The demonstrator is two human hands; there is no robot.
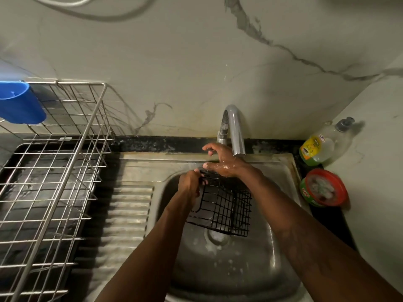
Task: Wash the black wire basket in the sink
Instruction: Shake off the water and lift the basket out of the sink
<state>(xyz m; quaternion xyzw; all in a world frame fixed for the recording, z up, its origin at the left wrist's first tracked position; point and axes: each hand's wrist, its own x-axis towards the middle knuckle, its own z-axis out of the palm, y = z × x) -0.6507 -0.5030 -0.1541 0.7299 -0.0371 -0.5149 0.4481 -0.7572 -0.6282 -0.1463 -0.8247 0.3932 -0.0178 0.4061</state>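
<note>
The black wire basket (224, 209) hangs tilted over the steel sink (272, 269), above the drain. My left hand (190, 185) grips its upper left rim with curled fingers. My right hand (220, 161) is wet and spread, fingers loosely bent, just above the basket's top edge and under the chrome tap (234, 129). Whether the right palm touches the basket I cannot tell. Soap foam lies around the drain.
A steel wire dish rack (54, 182) on a dark tray stands at the left, with a blue cup (19, 103) hung on it. A ribbed drainboard (126, 212) lies between rack and sink. A dish-soap bottle (325, 142) and a red-rimmed soap tub (325, 188) sit at the right.
</note>
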